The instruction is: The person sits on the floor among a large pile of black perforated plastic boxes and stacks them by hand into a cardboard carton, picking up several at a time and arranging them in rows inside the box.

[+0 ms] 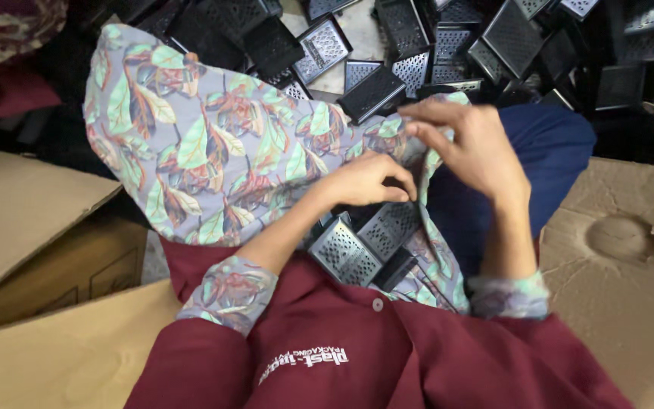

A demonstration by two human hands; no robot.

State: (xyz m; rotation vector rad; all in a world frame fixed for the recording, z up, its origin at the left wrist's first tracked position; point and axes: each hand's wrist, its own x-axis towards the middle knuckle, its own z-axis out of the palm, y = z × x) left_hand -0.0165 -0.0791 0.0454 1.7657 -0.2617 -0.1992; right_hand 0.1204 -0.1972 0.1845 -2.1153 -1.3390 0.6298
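Maroon fabric of the person's work shirt (357, 356) fills the nearest ground at 6 o'clock, with a pale button near its collar and printed lettering on the chest. Just beyond it, two forearms in floral cuffs rise toward the middle. The left hand (365, 184) lies at the centre with its fingers curled together, pinching a fold of the leaf-print cloth (213, 144), a grey-lilac fabric with green and rust leaves draped over the raised knee toward 10 o'clock. The right hand (471, 144), slightly toward 1 o'clock from the left, has its fingertips drawn together on the cloth's edge; whether it truly grips or only touches, I cannot tell. Directly below the left hand, toward 6 o'clock, a few small black-framed metal graters (350, 250) rest in the lap, partly under the cloth, perforated faces up and tilted against one another. Dark blue cloth (546, 151) shows at 3 o'clock of the right hand. Flattened cardboard (622, 250) with a round dent lies at 4 o'clock, and a brown cardboard box (32, 227) sits at 8 o'clock. Farthest off, at 12 to 1 o'clock, a loose heap of the same graters (448, 45) lies on the floor, overlapping at all angles.
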